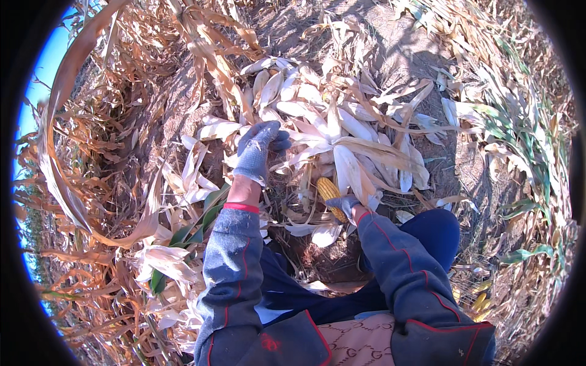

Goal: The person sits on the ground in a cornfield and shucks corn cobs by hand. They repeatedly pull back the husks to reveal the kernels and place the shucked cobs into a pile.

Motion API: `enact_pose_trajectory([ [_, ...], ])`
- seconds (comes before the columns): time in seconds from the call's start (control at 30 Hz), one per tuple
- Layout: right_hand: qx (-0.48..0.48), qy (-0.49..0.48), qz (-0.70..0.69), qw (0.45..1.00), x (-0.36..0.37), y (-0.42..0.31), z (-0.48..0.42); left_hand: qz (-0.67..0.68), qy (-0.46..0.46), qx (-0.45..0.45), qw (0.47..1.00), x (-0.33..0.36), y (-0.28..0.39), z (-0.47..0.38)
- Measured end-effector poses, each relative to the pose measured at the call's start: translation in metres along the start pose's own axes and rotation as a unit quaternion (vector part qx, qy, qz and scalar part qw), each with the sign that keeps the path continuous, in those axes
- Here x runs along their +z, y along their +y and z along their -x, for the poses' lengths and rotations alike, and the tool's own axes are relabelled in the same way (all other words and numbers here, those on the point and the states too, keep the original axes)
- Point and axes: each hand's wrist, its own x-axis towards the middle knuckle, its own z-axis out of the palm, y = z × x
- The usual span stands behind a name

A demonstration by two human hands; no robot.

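Observation:
A grey knitted work glove covers each hand. My right hand [344, 205] is closed around the lower part of a husked yellow ear of corn [328, 188], whose upper kernels show bare. My left hand [262, 148] is raised to the left, its fingers curled over the edge of a heap of pale corn husks [316, 105]; whether anything is between those fingers cannot be told. A peeled-back, splayed husk [330, 142] lies just right of my left hand and above the ear.
Tall dry corn stalks [91, 142] stand at the left, one long curled leaf [62, 183] arching close to the camera. Flattened stalks with green leaves [517, 114] lie at the right. Several yellow ears [480, 304] rest on the ground at lower right. Loose husks [165, 261] lie by my left arm.

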Motion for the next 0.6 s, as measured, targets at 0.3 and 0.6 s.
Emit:
enact_pose_trajectory([
  [0.3,-0.112,-0.141,-0.192,0.965,-0.040,-0.101,0.127,-0.168,0.031,-0.011,0.985,-0.005,-0.012,-0.009],
  [0.6,-0.232,-0.212,-0.329,0.891,-0.066,-0.135,0.166,-0.560,-0.094,0.170,0.805,-0.003,-0.057,-0.024],
])
